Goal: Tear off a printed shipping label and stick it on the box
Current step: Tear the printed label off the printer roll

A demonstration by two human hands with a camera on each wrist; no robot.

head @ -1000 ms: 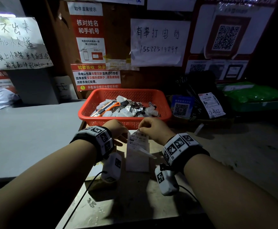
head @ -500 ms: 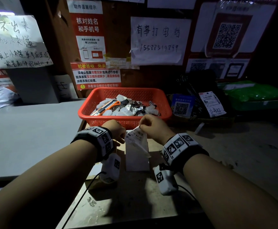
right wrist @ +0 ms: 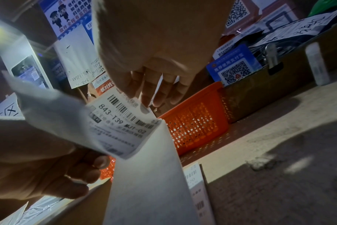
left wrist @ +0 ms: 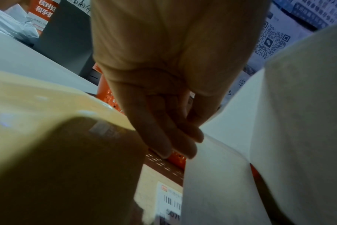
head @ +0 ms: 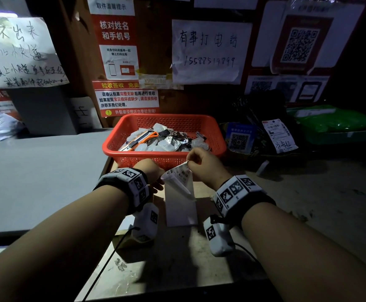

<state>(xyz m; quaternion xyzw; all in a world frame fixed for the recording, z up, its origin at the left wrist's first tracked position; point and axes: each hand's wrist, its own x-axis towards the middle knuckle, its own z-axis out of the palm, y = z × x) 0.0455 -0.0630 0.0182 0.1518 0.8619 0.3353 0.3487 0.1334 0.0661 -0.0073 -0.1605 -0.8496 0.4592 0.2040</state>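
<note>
A white printed shipping label (head: 178, 172) (right wrist: 121, 121) is partly peeled from its white backing strip (head: 180, 207) (right wrist: 150, 182). My right hand (head: 194, 165) (right wrist: 142, 94) pinches the label's top edge and holds it up. My left hand (head: 156, 174) (left wrist: 179, 140) grips the backing's left side, fingers curled under it. The strip hangs down over a cardboard box (left wrist: 48, 109) (head: 126, 223) on the desk, below both hands. Another barcode label (left wrist: 169, 197) (right wrist: 194, 178) is stuck on the box top.
A red plastic basket (head: 217, 147) with a utility knife and small parts stands just behind my hands. To its right are a blue QR sign (head: 239, 138) and a green parcel (head: 334, 123). A grey counter (head: 36, 171) lies left. Notices cover the wall.
My right hand has lifted the label's top edge up and to the right, peeling it further off the backing. My left hand has stayed on the backing.
</note>
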